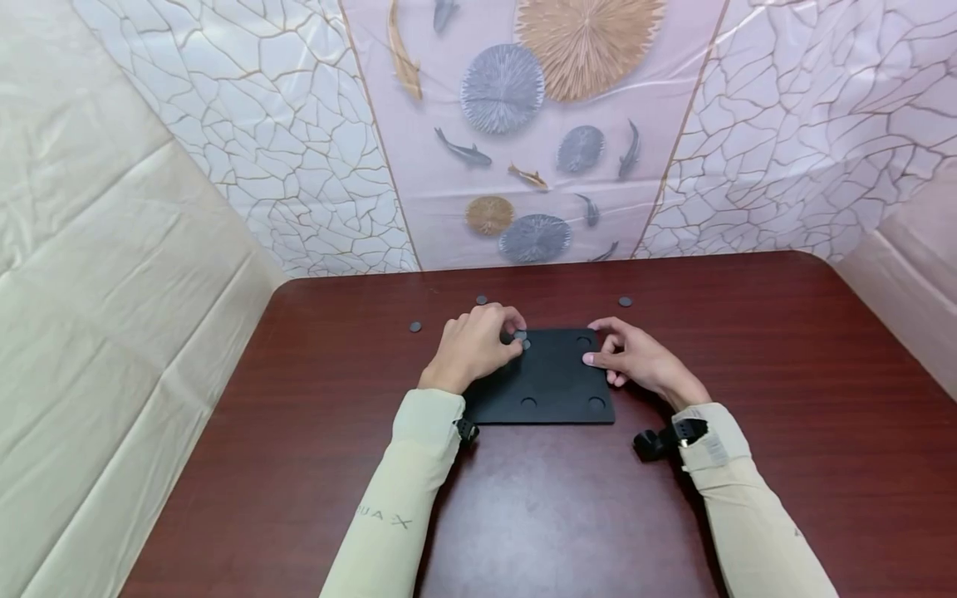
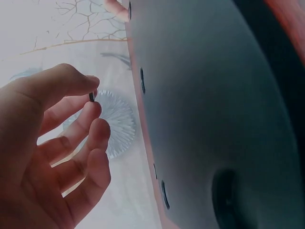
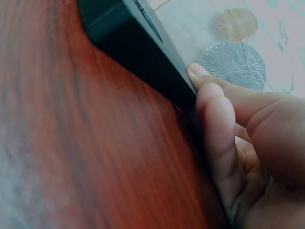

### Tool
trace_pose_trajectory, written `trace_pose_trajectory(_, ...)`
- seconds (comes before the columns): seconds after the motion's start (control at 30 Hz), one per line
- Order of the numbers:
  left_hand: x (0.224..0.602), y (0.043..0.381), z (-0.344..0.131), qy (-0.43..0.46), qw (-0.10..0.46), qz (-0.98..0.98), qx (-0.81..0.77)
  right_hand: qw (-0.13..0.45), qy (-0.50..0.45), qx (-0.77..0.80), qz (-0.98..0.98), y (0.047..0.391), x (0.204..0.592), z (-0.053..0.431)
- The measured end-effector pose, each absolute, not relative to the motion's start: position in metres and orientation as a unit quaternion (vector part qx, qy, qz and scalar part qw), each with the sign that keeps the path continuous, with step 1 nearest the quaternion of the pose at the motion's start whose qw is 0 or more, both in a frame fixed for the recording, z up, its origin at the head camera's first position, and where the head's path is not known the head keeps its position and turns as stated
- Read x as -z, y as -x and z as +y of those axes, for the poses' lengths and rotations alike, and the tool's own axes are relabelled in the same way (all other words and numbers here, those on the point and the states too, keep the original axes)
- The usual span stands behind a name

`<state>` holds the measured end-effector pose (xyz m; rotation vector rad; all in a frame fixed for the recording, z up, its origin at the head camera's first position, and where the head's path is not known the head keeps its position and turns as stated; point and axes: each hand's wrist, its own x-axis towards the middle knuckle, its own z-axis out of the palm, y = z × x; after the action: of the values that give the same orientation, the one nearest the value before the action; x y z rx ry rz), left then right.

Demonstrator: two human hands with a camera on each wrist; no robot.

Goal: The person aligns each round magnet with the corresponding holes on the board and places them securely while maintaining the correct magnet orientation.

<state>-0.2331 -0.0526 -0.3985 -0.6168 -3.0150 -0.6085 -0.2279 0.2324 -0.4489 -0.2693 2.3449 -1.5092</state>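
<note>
Across the far side I see a patterned wall covering [image 1: 299,124] with crackle-veined panels flanking a pink-white strip of fish and round grey and gold motifs. Below it spreads the dark reddish-brown table [image 1: 299,465], its wood grain running sideways. Two cream sleeves [image 1: 396,498] reach in from the near edge. Between them, around the middle of the table, a black rectangular board [image 1: 557,374] lies flat.

My head view has the right hand [image 1: 639,357] gripping the board's right edge near the far corner, thumb on the top face and fingers against the side. The left hand [image 1: 474,345] is over the far-left part of the board, covering some of it. A black wrist camera [image 1: 654,444] hangs by the right cuff.

Shallow round recesses [image 1: 596,404] mark the board's face. Smallest are the grey discs: three lie apart on the table beyond the board, a left one [image 1: 415,327], a middle one [image 1: 482,300] and a right one [image 1: 625,302]. My left wrist view shows another, the pinched disc [image 2: 92,97], edge-on between the left thumb and fingertips.
</note>
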Motion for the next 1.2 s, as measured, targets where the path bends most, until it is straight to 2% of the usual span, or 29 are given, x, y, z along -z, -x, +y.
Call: trace_pose_trajectory(1.2,0.394,0.254,0.008,0.247,-0.058,-0.957,0.144,0.167,0.092,0.527,0.828,0.229,0.447,0.231)
